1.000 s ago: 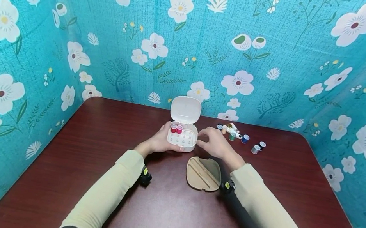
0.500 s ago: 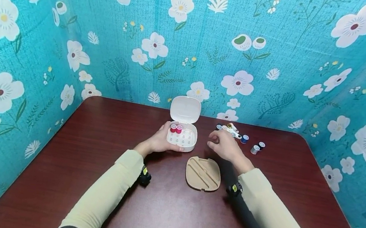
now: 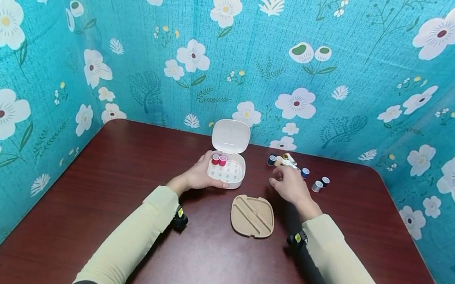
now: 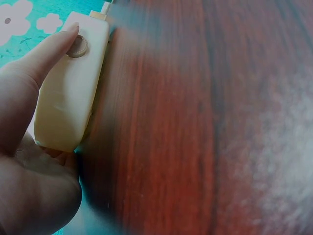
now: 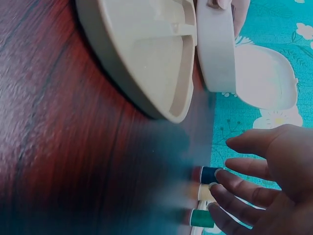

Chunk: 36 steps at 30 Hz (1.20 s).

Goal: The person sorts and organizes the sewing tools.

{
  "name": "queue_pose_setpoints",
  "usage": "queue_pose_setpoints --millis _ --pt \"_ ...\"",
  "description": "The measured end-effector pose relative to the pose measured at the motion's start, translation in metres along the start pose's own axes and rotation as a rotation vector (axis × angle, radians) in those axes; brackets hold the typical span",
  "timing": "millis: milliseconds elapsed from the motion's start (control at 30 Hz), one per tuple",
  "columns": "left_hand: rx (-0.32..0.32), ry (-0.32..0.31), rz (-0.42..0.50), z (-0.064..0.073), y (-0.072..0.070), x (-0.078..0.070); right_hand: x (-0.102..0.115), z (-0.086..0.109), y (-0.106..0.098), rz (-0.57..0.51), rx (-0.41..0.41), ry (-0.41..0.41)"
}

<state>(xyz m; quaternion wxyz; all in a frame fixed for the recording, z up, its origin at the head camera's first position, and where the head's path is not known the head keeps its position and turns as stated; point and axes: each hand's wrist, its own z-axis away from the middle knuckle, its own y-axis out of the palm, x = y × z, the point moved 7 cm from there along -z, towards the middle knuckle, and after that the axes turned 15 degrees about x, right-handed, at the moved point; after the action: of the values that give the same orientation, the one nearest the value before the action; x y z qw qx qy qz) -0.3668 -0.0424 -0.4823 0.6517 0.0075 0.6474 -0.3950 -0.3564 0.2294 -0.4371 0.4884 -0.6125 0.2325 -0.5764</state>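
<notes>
My left hand (image 3: 200, 175) holds the left side of a white sewing box (image 3: 227, 176) whose lid stands raised. In the left wrist view the thumb lies along the box front by a round brown button (image 4: 78, 46). Inside, two spools of thread, one red (image 3: 215, 159) and one pink (image 3: 222, 160), sit on pegs at the back left. My right hand (image 3: 293, 188) is over the table to the right of the box, its fingers spread and holding nothing. Just past its fingertips stand a navy spool (image 5: 210, 175), a beige spool (image 5: 204, 192) and a green spool (image 5: 202, 218).
A beige divided tray (image 3: 252, 217) lies in front of the box. Beyond the right hand are a blue spool (image 3: 304, 172), a grey spool (image 3: 317, 186), a black spool (image 3: 325, 181) and white items (image 3: 290, 159), partly covered. A floral curtain (image 3: 160, 29) surrounds the table.
My right hand has moved right, away from the box's right side to near the loose spools. The left hand and the box have stayed put.
</notes>
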Motion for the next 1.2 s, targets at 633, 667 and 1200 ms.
queue_pose_setpoints --millis 633,667,1200 --pt "-0.009 0.004 -0.016 0.001 -0.001 -0.001 -0.033 0.01 -0.006 0.001 -0.054 0.181" --pt "-0.01 0.008 -0.014 0.001 -0.001 -0.001 -0.033 0.01 -0.006 -0.001 -0.053 0.191" --pt "-0.003 0.016 -0.004 0.001 -0.001 -0.002 -0.05 0.006 -0.009 -0.098 -0.095 0.245"
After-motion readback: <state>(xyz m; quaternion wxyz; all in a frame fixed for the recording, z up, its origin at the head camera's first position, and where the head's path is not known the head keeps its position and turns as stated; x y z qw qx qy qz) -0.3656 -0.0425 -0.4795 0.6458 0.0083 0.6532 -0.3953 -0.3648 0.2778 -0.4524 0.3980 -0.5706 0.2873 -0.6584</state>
